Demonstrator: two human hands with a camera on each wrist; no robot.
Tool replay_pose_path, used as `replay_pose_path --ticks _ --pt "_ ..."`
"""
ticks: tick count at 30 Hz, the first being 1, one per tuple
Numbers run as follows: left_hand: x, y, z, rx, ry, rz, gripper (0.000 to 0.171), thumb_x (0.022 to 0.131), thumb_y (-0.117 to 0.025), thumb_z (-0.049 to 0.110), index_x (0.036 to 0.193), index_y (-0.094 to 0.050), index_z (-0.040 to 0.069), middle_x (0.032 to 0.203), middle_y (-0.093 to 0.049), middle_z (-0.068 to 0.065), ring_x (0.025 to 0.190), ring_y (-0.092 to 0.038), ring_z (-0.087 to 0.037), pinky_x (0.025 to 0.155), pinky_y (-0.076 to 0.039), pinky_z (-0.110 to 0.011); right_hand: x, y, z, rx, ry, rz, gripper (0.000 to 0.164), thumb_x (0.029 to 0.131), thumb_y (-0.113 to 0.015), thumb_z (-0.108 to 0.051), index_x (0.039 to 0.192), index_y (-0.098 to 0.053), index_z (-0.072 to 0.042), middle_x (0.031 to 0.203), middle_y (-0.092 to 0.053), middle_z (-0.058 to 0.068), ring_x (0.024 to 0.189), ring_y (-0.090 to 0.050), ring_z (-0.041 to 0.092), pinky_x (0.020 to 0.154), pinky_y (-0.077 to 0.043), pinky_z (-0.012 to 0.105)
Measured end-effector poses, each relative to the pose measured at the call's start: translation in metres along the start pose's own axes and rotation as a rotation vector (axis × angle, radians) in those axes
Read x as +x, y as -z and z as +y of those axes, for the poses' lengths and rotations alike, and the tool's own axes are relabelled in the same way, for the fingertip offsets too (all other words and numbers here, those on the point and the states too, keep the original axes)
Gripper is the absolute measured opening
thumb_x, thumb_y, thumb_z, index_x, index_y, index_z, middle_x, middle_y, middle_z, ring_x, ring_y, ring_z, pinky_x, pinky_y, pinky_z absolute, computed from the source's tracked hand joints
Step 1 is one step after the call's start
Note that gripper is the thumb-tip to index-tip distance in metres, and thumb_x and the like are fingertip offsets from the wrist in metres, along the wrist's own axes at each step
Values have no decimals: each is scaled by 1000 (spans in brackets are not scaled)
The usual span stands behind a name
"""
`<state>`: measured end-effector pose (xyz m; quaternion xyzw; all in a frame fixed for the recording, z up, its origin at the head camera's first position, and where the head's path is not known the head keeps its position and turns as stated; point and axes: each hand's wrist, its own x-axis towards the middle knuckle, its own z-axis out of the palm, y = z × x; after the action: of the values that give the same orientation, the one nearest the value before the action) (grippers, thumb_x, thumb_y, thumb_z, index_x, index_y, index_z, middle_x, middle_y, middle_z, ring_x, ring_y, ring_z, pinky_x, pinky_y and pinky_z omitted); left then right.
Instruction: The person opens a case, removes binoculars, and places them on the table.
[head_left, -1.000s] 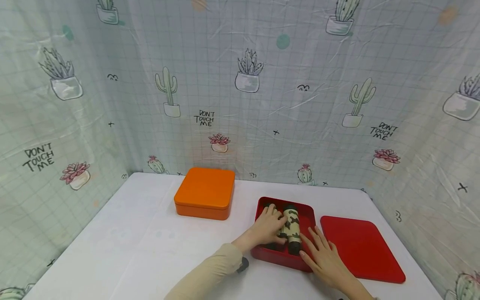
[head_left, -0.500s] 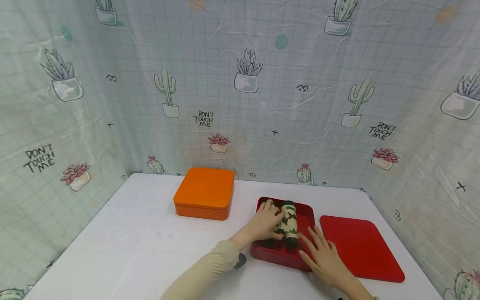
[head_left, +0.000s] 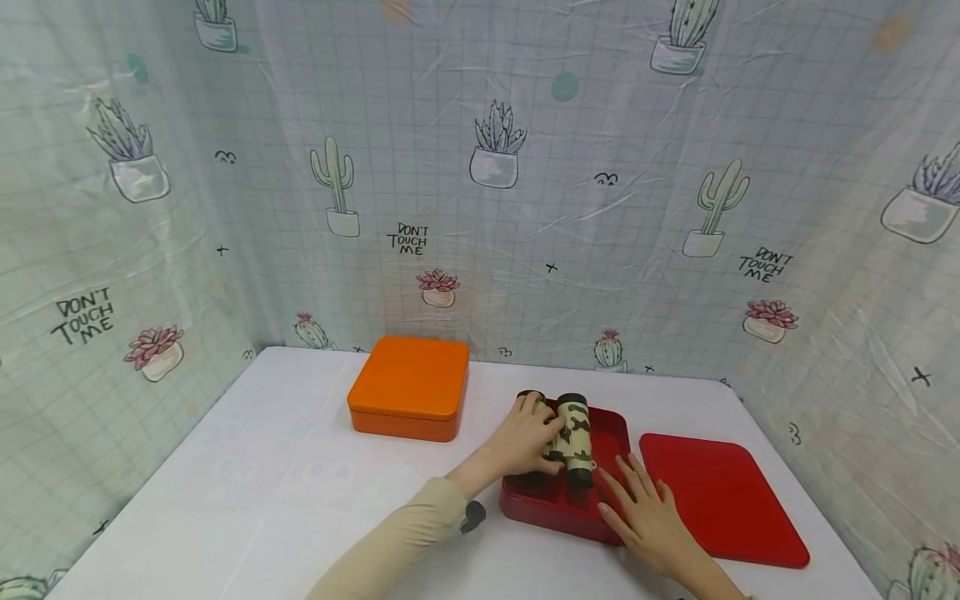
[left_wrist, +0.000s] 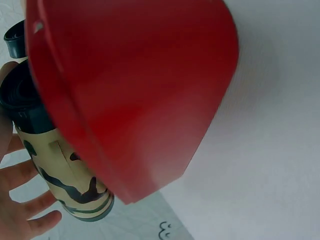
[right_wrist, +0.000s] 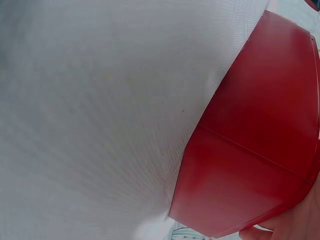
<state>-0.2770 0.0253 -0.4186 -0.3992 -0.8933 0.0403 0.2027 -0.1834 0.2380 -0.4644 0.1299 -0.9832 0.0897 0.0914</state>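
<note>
2 hands are working at a red box [head_left: 558,508] on a white table [head_left: 300,483]. Left hand [head_left: 525,435] is gripping camouflage binoculars [head_left: 573,427], fingers curling round the barrels, and holding them tilted over the box, with the far ends sticking up above its back rim and the near ends low inside it. In the left wrist view the binoculars [left_wrist: 60,170] are lying against the fingers [left_wrist: 30,205], beside the box wall [left_wrist: 135,95]. Right hand [head_left: 651,521] is lying with fingers spread and straight, holding nothing and pressing on the box's near right corner. In the right wrist view the box [right_wrist: 255,150] is filling the right side, and only a sliver of the hand is showing at the bottom edge.

1 red lid [head_left: 720,496] is lying flat just right of the box, close by the right hand. 1 closed orange box [head_left: 408,397] is sitting well apart to the left, near the cactus-print curtain [head_left: 480,183] that is hanging behind the table.
</note>
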Motion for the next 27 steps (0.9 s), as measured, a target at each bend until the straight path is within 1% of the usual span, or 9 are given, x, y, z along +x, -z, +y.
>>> replay_pose_path --ticks 8,15,21,27 --pt "-10 13 -8 -3 11 -20 63 72 -59 61 119 -53 20 109 -58 1 113 -39 -26 97 -32 -40 0 -1 0 1 0 12 59 80 -56 -47 129 -46 -16 138 -37 16 129 -22 36 93 -25 68" --pt "-21 18 -16 -14 18 -10 65 72 -59 61 122 -52 20 108 -58 1 113 -40 -28 98 -33 -42 1 -3 1 -15 -6 9 59 79 -57 -46 129 -46 -16 138 -37 16 129 -22 36 94 -25 67" --pt "-35 24 -22 -50 30 -3 64 72 -60 59 121 -54 19 106 -59 0 112 -41 -29 97 -33 -44 2 -3 0 -14 -8 4 60 79 -57 -47 129 -46 -17 139 -36 16 129 -22 36 94 -25 68" --pt "-49 29 -27 -55 27 14 63 72 -59 59 121 -54 18 105 -58 0 111 -41 -27 97 -33 -44 1 -3 1 -9 -12 5 60 79 -57 -47 130 -46 -16 139 -36 16 129 -21 36 94 -24 68"
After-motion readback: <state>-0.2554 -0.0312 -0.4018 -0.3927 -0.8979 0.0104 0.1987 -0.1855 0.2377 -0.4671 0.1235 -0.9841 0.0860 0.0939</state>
